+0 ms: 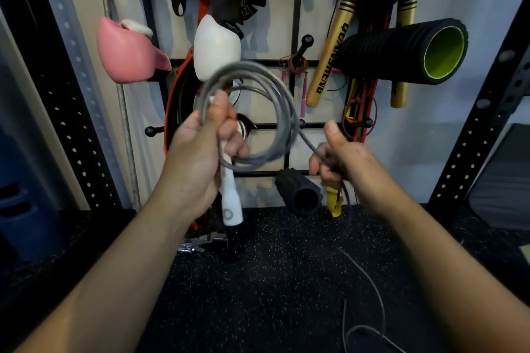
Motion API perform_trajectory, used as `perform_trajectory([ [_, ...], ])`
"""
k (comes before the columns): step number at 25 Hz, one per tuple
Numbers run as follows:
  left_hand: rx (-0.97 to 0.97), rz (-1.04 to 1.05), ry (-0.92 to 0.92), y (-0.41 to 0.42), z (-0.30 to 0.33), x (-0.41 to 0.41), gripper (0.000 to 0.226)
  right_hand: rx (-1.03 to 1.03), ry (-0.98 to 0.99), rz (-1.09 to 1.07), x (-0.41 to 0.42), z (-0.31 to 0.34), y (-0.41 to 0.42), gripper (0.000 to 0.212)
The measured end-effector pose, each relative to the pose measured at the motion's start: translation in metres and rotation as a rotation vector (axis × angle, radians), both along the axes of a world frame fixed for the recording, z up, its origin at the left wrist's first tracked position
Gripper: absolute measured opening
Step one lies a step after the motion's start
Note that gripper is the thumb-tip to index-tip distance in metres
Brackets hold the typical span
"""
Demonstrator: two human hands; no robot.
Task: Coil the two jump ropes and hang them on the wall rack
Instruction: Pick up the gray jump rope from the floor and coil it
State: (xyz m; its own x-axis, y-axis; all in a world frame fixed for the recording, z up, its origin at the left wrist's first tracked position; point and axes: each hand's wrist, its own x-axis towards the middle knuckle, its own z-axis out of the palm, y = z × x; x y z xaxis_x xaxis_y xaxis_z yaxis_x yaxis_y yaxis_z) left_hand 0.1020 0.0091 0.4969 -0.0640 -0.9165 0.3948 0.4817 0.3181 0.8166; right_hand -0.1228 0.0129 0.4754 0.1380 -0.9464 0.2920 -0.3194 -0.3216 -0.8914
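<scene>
Left hand (200, 149) clenched around a bundle of grey jump rope (275, 112) loops plus the white handle (231, 195), which hangs down below the fist with a dark tip. Coil stands roughly upright in front of the wall rack (296, 23), several turns stacked, slightly motion-blurred. Right hand (338, 157) pinches the free run of the same rope, thumb up, fingers curled around the cord; the grip is closed on it. From the right hand the loose tail (370, 281) drops to the speckled black floor (258, 281) and curls there at lower right.

Rack is a black grid on a pale wall, with ball-tipped pegs. Already on it: a thin reddish rope with pink handles (304, 89), looped on a peg right of the coil. Also hanging: pink boxing glove (126, 51), white boxing glove (215, 46), black foam roller with green core (407, 51), gold sticks (332, 46), black straps up top, orange band behind the left hand. Smaller black roller (299, 192) low by the floor. Perforated black uprights on both sides.
</scene>
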Motion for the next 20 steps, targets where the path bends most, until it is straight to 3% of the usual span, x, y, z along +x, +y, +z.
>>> perform_trajectory([
  [3,0.032,0.055,0.276,0.0,0.0,-0.012,0.028,0.066,-0.16,0.139,0.015,-0.018,-0.001,0.034],
  [6,0.101,0.213,0.343,0.008,-0.009,-0.031,0.032,0.09,-0.313,0.135,0.055,-0.026,0.014,0.043],
  [8,0.152,0.309,0.323,0.015,-0.016,-0.04,0.036,0.077,-0.431,0.165,0.078,-0.031,0.026,0.047],
  [11,0.194,0.335,0.302,0.018,-0.029,-0.044,0.037,-0.053,-0.502,0.119,0.099,-0.04,0.034,0.027],
  [14,0.251,0.332,0.198,0.021,-0.03,-0.044,0.04,-0.082,-0.549,0.09,0.099,-0.035,0.036,0.02],
  [17,0.193,0.26,0.139,0.024,-0.027,-0.039,0.038,-0.056,-0.516,0.078,0.086,-0.017,0.034,0.016],
  [20,0.153,0.194,0.053,0.022,-0.027,-0.031,0.027,-0.025,-0.36,0.069,0.069,-0.003,0.023,0.012],
])
